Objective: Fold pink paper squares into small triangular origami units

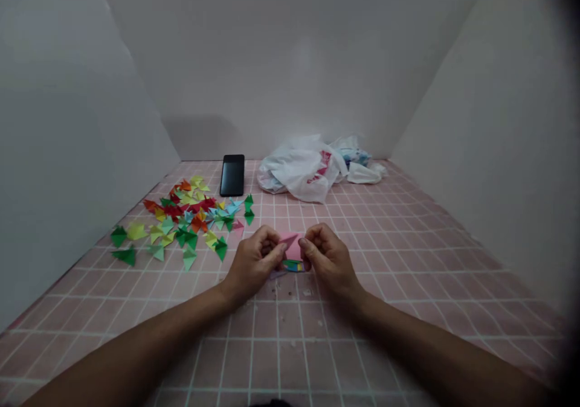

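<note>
A small pink piece of folded paper [293, 249] is held up between my two hands near the middle of the view. My left hand [259, 256] pinches its left side, where a folded flap shows. On the right side, the thumb and fingertips of my right hand [327, 261] close on its edge. Just below the pink paper lies a stack of coloured paper [293, 266] with green, blue and yellow showing, partly hidden by my fingers. Left of my hands spreads a pile of small folded paper shapes [185, 235] in red, orange, yellow, green and light blue.
A black phone [232, 176] lies behind the folded shapes. White plastic bags [301, 168] with red print sit crumpled against the back wall [290, 63]. Pale walls also rise at left and right of the pink gridded surface [408, 262]. Small scraps lie in front of my hands.
</note>
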